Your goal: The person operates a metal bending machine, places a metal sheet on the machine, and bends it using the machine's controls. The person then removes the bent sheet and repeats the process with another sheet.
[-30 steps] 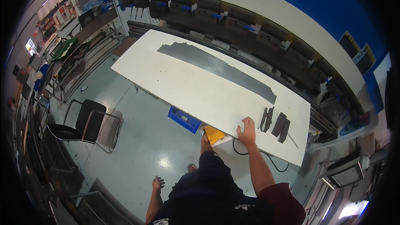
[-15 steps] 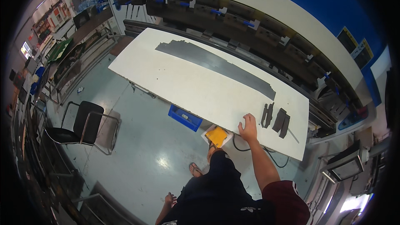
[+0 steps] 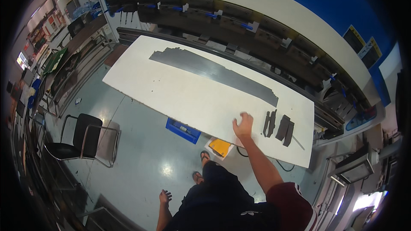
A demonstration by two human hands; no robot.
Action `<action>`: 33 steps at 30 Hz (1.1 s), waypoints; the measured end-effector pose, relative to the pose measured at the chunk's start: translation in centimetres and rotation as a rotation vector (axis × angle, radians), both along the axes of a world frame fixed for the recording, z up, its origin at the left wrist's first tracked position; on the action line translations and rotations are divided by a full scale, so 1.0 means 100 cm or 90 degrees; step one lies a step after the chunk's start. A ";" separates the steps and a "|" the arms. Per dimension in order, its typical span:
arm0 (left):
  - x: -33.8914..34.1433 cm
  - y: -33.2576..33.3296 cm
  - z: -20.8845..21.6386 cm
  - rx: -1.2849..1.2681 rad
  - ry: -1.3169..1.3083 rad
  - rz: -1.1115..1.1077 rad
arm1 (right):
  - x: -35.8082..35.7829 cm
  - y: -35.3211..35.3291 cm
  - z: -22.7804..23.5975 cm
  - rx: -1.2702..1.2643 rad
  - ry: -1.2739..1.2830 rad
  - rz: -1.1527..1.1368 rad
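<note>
My right hand [image 3: 243, 125] is over the near edge of a white board-like tabletop [image 3: 188, 98], fingers apart and nothing in it; whether it touches the surface is hard to tell. Just right of it lie two slim dark metal pieces [image 3: 269, 123], with a thicker pair of dark blocks [image 3: 284, 130] and a thin grey strip [image 3: 299, 143] beyond. Farther back on the board is a long grey sheet-metal piece [image 3: 214, 73] with ragged, notched edges. Low at my left side hangs my left hand [image 3: 165, 196], loosely spread and holding nothing.
Behind the board stands a large blue and white press brake [image 3: 274, 0] with dark tooling. On the floor under the near edge are a blue bin [image 3: 183, 131] and a yellow foot pedal [image 3: 220, 147]. A black chair [image 3: 87, 134] stands left; a monitor [image 3: 357, 167] is right.
My foot has come off the yellow pedal and back beside the other. My right hand has shifted slightly left along the board. My left hand has risen a little, and the view has shifted.
</note>
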State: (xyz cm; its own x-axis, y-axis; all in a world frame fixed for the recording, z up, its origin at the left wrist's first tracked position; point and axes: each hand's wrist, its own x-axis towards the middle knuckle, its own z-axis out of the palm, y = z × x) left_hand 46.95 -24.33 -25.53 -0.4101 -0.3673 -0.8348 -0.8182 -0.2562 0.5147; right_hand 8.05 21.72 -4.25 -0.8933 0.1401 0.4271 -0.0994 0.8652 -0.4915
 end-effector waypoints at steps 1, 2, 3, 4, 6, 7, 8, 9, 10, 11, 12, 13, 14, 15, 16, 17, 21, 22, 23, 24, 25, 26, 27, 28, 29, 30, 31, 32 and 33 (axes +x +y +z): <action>0.001 0.002 0.001 0.003 -0.012 -0.002 | -0.036 -0.005 0.005 -0.028 0.028 0.008; 0.002 0.004 0.004 0.000 -0.067 -0.002 | -0.076 -0.010 0.010 -0.029 0.055 0.037; 0.003 0.005 0.007 0.006 -0.047 -0.006 | -0.117 -0.014 0.015 -0.031 0.100 0.079; 0.006 0.006 0.010 0.005 -0.102 -0.012 | -0.160 -0.012 0.022 -0.013 0.030 0.056; 0.011 0.006 0.020 -0.008 -0.122 0.005 | -0.214 -0.005 0.028 0.028 -0.044 0.024; 0.014 0.005 0.026 -0.014 -0.103 0.049 | -0.237 0.000 0.032 0.054 -0.060 0.006; 0.018 0.005 0.031 -0.024 -0.152 0.079 | -0.257 -0.005 0.032 0.093 -0.095 -0.030; 0.021 0.005 0.037 -0.028 -0.126 0.119 | -0.269 -0.017 0.027 0.109 -0.133 -0.028; 0.023 0.005 0.042 -0.032 -0.134 0.148 | -0.273 -0.026 0.022 0.139 -0.189 -0.049; 0.024 0.007 0.045 -0.036 -0.197 0.176 | -0.277 -0.034 0.018 0.171 -0.245 -0.073; 0.025 0.008 0.049 -0.024 -0.168 0.195 | -0.281 -0.044 0.014 0.180 -0.239 -0.076; 0.023 0.010 0.050 -0.010 -0.195 0.213 | -0.284 -0.054 0.011 0.193 -0.235 -0.082; 0.022 0.013 0.053 -0.003 -0.258 0.211 | -0.284 -0.061 0.009 0.222 -0.234 -0.095; 0.016 0.015 0.052 0.016 -0.250 0.250 | -0.285 -0.069 0.008 0.202 -0.242 -0.078; 0.011 0.017 0.053 0.006 -0.200 0.216 | -0.288 -0.078 0.008 0.195 -0.244 -0.076; 0.001 0.014 0.052 0.004 -0.147 0.197 | -0.290 -0.088 0.009 0.198 -0.227 -0.082; -0.065 -0.015 0.046 0.004 -0.196 0.042 | -0.281 -0.141 0.014 0.187 -0.255 -0.026; -0.087 -0.026 0.044 -0.003 -0.196 0.003 | -0.272 -0.158 0.014 0.188 -0.246 -0.006; -0.111 -0.037 0.044 -0.015 -0.187 -0.030 | -0.264 -0.172 0.016 0.148 -0.247 0.011; -0.137 -0.050 0.044 -0.035 -0.212 -0.068 | -0.253 -0.187 0.018 0.086 -0.241 0.034; -0.162 -0.064 0.047 -0.042 -0.140 -0.090 | -0.242 -0.207 0.021 0.135 -0.263 0.034; -0.187 -0.077 0.050 -0.067 -0.149 -0.122 | -0.230 -0.220 0.024 0.112 -0.271 0.043; -0.212 -0.090 0.054 -0.072 -0.082 -0.134 | -0.218 -0.232 0.028 0.102 -0.289 0.052; -0.237 -0.103 0.058 -0.093 -0.078 -0.152 | -0.210 -0.240 0.030 0.108 -0.306 0.052; -0.260 -0.114 0.063 -0.091 -0.018 -0.166 | -0.200 -0.246 0.032 0.096 -0.270 0.036; -0.278 -0.127 0.068 -0.105 -0.003 -0.180 | -0.187 -0.242 0.031 0.005 -0.221 0.033; -0.294 -0.137 0.071 -0.103 0.026 -0.199 | -0.176 -0.237 0.032 -0.080 -0.144 0.027; -0.307 -0.147 0.073 -0.090 0.049 -0.219 | -0.172 -0.231 0.033 -0.155 -0.076 0.032; -0.317 -0.156 0.074 -0.082 0.056 -0.237 | -0.158 -0.206 0.031 -0.143 0.037 0.002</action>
